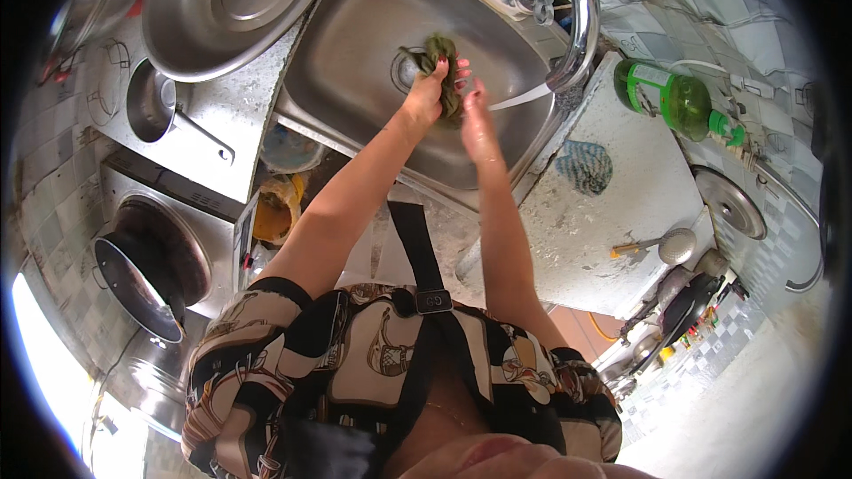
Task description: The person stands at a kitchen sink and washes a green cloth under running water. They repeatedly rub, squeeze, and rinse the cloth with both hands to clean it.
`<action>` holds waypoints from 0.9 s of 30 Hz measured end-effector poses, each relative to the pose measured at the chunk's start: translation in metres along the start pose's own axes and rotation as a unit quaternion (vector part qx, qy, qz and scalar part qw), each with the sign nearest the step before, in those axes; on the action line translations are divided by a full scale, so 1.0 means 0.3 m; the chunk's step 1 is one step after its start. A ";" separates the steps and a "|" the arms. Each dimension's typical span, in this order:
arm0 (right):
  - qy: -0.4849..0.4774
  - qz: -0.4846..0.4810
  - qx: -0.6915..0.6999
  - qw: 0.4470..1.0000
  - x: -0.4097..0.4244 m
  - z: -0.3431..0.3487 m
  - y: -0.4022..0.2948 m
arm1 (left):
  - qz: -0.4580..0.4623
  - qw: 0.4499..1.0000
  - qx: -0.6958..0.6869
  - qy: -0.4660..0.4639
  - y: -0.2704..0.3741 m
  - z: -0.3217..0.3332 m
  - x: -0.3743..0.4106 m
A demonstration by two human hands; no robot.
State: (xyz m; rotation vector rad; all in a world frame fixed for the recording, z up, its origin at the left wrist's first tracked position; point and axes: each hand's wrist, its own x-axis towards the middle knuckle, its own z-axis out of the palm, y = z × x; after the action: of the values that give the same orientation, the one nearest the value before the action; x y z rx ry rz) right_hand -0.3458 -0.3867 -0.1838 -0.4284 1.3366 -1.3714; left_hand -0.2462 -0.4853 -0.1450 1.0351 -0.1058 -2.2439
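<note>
My left hand [427, 93] grips a wet, bunched olive-green cloth [444, 50] over the stainless steel sink basin [346, 46]. Its thumb lies across the near side of the cloth, and red-nailed fingers show past the far side. Just to the right is my right hand [479, 123], wet and slightly blurred, seen edge-on with nothing visible in it. A stream of water [522, 98] runs from the chrome faucet [586, 20] towards the right hand. Part of the drain [403, 72] is hidden behind the cloth and left hand.
A large metal basin [186, 26] and a small saucepan [150, 103] stand left of the sink. On the right counter lie a blue-grey scrubbing pad [584, 166], a green soap bottle [685, 103] and a skimmer [677, 246]. A pot lid [731, 203] leans against the tiled wall.
</note>
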 end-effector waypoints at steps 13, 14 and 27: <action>0.175 0.003 -0.479 0.860 0.037 0.169 -0.236 | -0.089 0.987 -0.051 0.124 -0.184 -0.043 0.061; 0.201 -0.047 -0.526 0.825 0.091 0.104 -0.205 | -0.094 0.988 0.022 0.125 -0.200 -0.009 0.075; 0.196 -0.046 -0.440 0.875 0.115 0.123 -0.160 | -0.137 0.988 0.019 0.070 -0.177 -0.047 0.063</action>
State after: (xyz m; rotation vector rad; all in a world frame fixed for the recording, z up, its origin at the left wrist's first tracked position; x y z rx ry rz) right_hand -0.3469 -0.4453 -0.1463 -0.8507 2.2973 -0.8623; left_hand -0.2732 -0.4524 -0.1845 1.2906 0.0591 -2.4098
